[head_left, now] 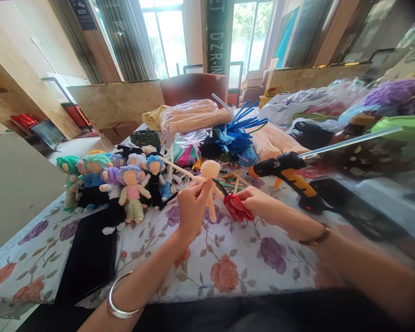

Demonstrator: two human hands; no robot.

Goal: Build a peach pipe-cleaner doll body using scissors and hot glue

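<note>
And at twelve o'clock the peach doll (210,169), likely light, soft and bendable, is pinched by the left hand (192,203) near its shoulder, a sensible hold, while at its four o'clock the right hand (258,201) grips red-handled scissors (238,208), blades close in.

Place: craft workshop vibes tbh, can't tell if it's somebody's home or a business
Crafting: glue gun (293,175), red-handled scissors (235,208), heaps of pipe cleaners (235,139)
Dolls (133,193): whole crowd of them on the left
Tablecloth (256,281): flowery
Room: 2 tall windows (169,41), curtains (124,37), chair (193,90), cardboard boxes (117,133)
</note>
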